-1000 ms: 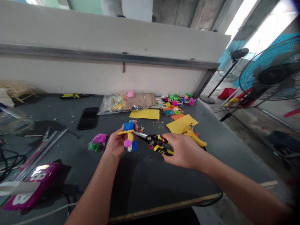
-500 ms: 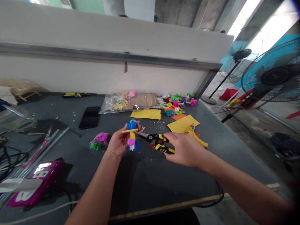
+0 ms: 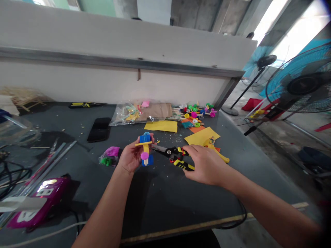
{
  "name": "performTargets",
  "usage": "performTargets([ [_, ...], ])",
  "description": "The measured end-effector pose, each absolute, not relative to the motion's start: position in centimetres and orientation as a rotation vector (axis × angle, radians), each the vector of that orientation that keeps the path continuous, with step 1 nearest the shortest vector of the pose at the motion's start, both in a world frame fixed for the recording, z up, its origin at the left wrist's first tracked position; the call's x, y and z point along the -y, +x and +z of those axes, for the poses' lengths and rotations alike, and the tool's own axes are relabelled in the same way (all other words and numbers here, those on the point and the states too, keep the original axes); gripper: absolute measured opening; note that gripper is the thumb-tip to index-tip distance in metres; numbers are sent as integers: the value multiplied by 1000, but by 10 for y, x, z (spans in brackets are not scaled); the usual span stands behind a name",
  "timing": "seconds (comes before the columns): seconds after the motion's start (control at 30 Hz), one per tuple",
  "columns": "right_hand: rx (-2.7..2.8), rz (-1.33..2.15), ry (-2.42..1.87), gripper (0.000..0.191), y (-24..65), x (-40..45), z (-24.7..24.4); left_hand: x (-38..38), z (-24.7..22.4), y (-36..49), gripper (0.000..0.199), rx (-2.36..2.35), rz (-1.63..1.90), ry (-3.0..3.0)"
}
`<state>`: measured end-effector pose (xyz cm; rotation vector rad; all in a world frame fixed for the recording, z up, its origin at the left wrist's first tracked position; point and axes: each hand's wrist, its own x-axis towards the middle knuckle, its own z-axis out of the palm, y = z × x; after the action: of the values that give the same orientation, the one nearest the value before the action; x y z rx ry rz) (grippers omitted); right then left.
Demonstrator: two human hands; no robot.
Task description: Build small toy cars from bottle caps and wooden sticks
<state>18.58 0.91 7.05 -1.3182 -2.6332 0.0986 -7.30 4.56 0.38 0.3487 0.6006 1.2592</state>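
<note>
My left hand [image 3: 131, 155] is closed around a small craft figure [image 3: 145, 148] made of blue round pieces, a yellow strip, a pink disc and pale sticks. A thin yellow strip lies crosswise near its top. My right hand [image 3: 204, 163] grips the handles of black and yellow snips [image 3: 178, 156]. Their pointed blades face left, close to the right side of the figure, and the handles are spread apart. Whether the blade tips touch the figure I cannot tell.
Behind the hands lie yellow sheets [image 3: 161, 126], a clear bag of small parts [image 3: 131, 113] and several colourful pieces [image 3: 193, 112]. Yellow-handled scissors [image 3: 219, 153] rest at right, a phone [image 3: 99, 130] and a purple power strip [image 3: 41, 201] at left. A fan [image 3: 302, 84] stands beyond the table.
The snips and my right hand have shifted slightly right and down, so the blades sit farther from the figure's yellow strip. My left hand stays almost still with the figure.
</note>
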Motion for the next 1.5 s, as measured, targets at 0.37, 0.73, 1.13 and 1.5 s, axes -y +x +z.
performTargets([
  [0.37, 1921, 512, -2225, 61, 189, -76, 31, -49, 8, -72, 33, -668, 1483, 198],
  [0.73, 2018, -1, -1994, 50, 159, -90, 10, -45, 13, -56, 28, -765, 1515, 126],
  [1.13, 1715, 918, -1268, 40, 98, -26, -6, -38, 4, -33, 23, -780, 1629, 200],
  [1.5, 1622, 755, -1348, 27, 114, -34, -2, -32, 6, -20, 22, -758, 1577, 399],
])
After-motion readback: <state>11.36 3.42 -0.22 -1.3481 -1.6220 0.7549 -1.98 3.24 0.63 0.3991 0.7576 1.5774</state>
